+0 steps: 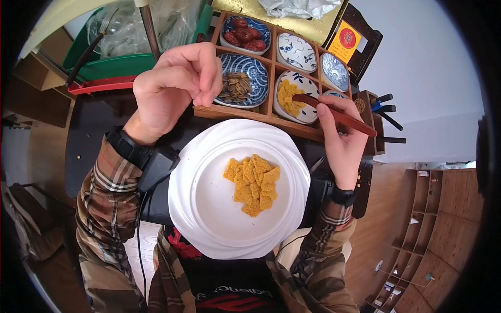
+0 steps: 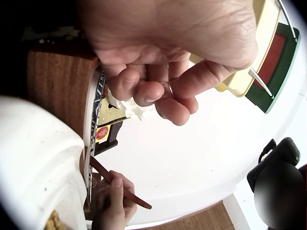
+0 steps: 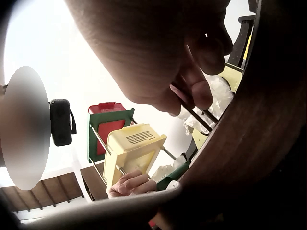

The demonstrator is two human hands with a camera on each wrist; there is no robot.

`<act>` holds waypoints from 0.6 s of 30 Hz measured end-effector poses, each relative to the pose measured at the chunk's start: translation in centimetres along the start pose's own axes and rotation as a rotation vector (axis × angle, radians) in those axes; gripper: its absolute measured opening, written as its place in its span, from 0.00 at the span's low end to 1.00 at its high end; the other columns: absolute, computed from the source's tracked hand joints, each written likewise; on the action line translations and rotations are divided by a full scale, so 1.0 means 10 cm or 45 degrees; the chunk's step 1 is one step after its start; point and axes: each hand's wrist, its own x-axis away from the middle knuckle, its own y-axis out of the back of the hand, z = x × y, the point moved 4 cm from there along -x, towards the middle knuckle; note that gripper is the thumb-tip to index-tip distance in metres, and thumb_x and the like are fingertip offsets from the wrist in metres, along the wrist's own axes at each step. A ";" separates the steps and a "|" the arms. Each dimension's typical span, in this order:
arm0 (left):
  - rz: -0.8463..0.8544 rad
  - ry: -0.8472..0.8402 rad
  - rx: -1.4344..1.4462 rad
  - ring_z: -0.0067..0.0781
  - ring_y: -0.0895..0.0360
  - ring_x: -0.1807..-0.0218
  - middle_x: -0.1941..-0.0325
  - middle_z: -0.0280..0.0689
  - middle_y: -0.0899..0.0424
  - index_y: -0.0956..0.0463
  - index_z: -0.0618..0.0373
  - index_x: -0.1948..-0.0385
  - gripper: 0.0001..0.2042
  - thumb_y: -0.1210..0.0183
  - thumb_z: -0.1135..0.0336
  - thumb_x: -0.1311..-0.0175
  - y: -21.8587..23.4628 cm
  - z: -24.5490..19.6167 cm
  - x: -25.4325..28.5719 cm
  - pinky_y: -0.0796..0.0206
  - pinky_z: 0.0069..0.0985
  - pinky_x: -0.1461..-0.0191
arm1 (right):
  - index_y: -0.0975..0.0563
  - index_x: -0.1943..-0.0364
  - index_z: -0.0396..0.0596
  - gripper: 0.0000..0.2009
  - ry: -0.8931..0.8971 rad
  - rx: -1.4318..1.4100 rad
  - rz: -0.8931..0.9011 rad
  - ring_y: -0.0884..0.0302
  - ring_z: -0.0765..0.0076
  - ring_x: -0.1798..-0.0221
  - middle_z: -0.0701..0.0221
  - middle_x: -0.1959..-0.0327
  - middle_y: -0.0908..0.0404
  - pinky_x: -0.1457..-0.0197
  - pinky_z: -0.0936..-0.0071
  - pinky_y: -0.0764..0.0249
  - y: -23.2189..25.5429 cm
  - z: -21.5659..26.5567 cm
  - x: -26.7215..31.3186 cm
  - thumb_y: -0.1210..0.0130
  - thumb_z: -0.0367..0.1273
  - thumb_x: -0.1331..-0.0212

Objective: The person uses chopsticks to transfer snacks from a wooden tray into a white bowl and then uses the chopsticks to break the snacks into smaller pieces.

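My right hand [image 1: 344, 141] grips reddish-brown wooden tongs [image 1: 342, 116]. Their tip reaches into a leaf-patterned bowl [image 1: 308, 83] over yellow pieces [image 1: 290, 98]. In the right wrist view two dark prongs [image 3: 194, 115] extend past the fingers. My left hand [image 1: 169, 86] hovers, fingers loosely curled, near a blue wave-patterned bowl [image 1: 254, 70] of brown striped seeds [image 1: 236, 87]; nothing shows between its fingers in the left wrist view. Close in front of me, a white plate [image 1: 185, 208] carries a heap of flat yellow-orange crisps [image 1: 254, 182].
A divided wooden box [image 1: 206, 110] holds the bowls, one with red dates [image 1: 243, 35]. A green-and-red bin [image 1: 117, 68] with clear plastic bags stands at the back left. Black-handled tools [image 1: 387, 108] stick out of a holder on the right. A black device [image 1: 159, 166] hangs at the left wrist.
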 end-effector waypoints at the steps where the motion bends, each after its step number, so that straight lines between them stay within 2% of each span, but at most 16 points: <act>1: 0.006 -0.006 -0.004 0.24 0.36 0.76 0.81 0.35 0.29 0.34 0.54 0.80 0.03 0.52 0.68 0.52 0.00 0.00 0.00 0.44 0.20 0.70 | 0.17 0.57 0.42 0.08 -0.015 0.002 -0.001 0.28 0.85 0.70 0.74 0.67 0.17 0.68 0.85 0.35 0.00 -0.01 0.00 0.34 0.28 0.38; 6: 0.004 0.000 0.031 0.24 0.36 0.76 0.81 0.35 0.29 0.34 0.54 0.80 0.03 0.52 0.68 0.52 -0.01 0.01 0.01 0.44 0.20 0.70 | 0.17 0.56 0.43 0.08 -0.113 -0.013 0.039 0.27 0.83 0.68 0.74 0.66 0.18 0.64 0.84 0.34 0.02 -0.10 0.01 0.36 0.30 0.36; 11: -0.005 0.009 0.014 0.25 0.36 0.77 0.81 0.35 0.28 0.34 0.55 0.80 0.04 0.52 0.67 0.52 0.01 0.01 0.01 0.44 0.20 0.70 | 0.17 0.56 0.42 0.08 0.019 -0.127 0.032 0.25 0.77 0.65 0.72 0.66 0.18 0.60 0.79 0.31 0.00 -0.04 0.00 0.41 0.31 0.32; 13: 0.078 -0.053 0.055 0.23 0.31 0.76 0.79 0.38 0.25 0.30 0.59 0.77 0.06 0.53 0.68 0.49 0.05 0.03 0.00 0.43 0.18 0.71 | 0.17 0.56 0.42 0.07 0.049 -0.105 0.065 0.25 0.77 0.65 0.71 0.66 0.18 0.60 0.79 0.31 -0.01 -0.01 0.00 0.41 0.30 0.32; 18: 0.072 -0.053 0.065 0.23 0.31 0.76 0.79 0.38 0.25 0.30 0.59 0.77 0.06 0.53 0.68 0.50 0.04 0.03 0.00 0.43 0.18 0.71 | 0.17 0.56 0.41 0.07 0.087 -0.014 0.098 0.25 0.76 0.66 0.69 0.66 0.18 0.60 0.78 0.30 -0.01 0.00 -0.01 0.40 0.29 0.33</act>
